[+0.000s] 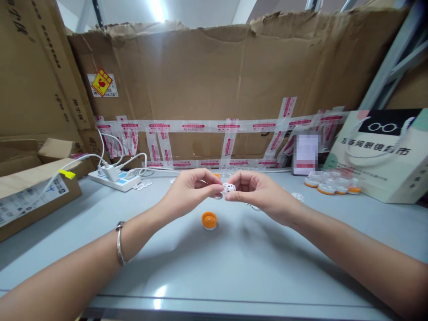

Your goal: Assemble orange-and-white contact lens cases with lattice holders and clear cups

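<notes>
Both hands meet above the middle of the table, pinching a small white perforated plastic piece [229, 188] between them. My left hand [197, 186] grips its left side with thumb and fingertips. On the right side, my right hand [254, 189] holds it the same way. Below them on the table sits a round orange cup-like part [209, 220] with a white base. Another orange part and clear pieces show partly behind the fingers. Near my right wrist lies a white openwork piece [297, 196].
A white power strip [115, 178] with plugged cables lies at the back left, beside an open cardboard box [36, 191]. A phone [306, 154], several clear-and-orange round containers [334, 183] and a paper bag [377, 156] stand at the right. A large taped carton [214, 80] forms the back.
</notes>
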